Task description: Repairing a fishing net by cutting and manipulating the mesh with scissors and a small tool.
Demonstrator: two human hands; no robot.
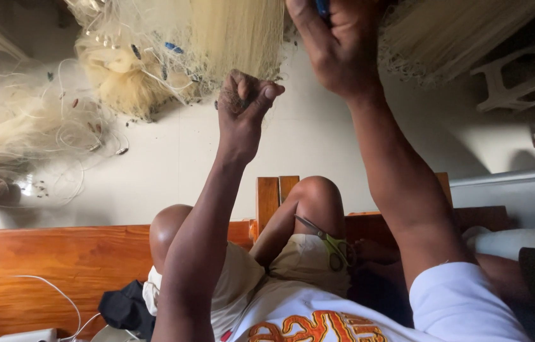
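— Pale tiled floor (318, 139) fills the background, with a polished brown wooden bench (58, 266) along the near edge. What lies closest?

— A white cable (52, 291) trails over the bench, a dark crumpled cloth (125, 307) beside it. Green-handled scissors (331, 244) rest on the person's lap, on the beige shorts, between the two forearms and well below both hands.

— And the hands?

— Both are raised. The left hand (245, 101) is curled into a tight fist, pinching strands of the pale yellow fine-mesh fishing net (236, 38) that hangs right at its knuckles. The right hand (334, 41) sits higher, at the top edge, fingers closed round a small blue tool (322, 6), only a sliver of which shows; what kind it is cannot be told.

— So where is the net relative to them?

— Touching the left hand, just left of the right hand, spreading away beyond both. More netting (122, 69) lies heaped on the floor further off to the left, with small floats and cords tangled in it.

— Anything further?

— A white plastic stool (521, 79) stands at the far right.
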